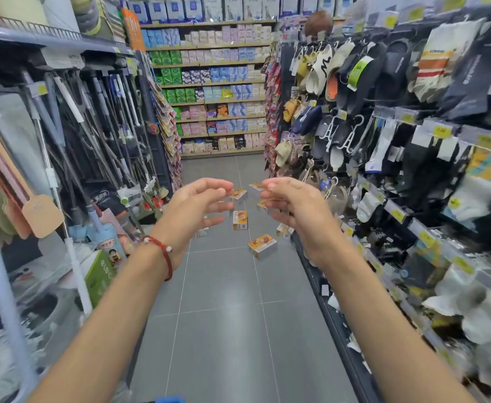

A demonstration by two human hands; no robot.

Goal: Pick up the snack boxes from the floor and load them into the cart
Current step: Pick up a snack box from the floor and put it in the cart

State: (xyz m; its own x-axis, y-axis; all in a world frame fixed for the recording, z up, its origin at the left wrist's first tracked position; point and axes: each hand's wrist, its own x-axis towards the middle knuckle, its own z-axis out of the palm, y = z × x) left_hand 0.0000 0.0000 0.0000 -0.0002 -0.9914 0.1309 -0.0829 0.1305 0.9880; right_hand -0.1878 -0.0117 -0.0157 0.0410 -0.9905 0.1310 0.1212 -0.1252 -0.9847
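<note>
About seven orange snack boxes [240, 220] lay scattered on the floor [223, 315], print unreadable; left hand [193, 210] and right hand [293, 210] hovered, fingers spread, empty.

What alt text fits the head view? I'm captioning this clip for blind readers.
Two empty hands, left and right, reach forward, open, over a grey tiled aisle floor where several orange snack boxes lie scattered ahead. Mops hang at left, slippers and socks at right; no cart is clearly visible.
</note>
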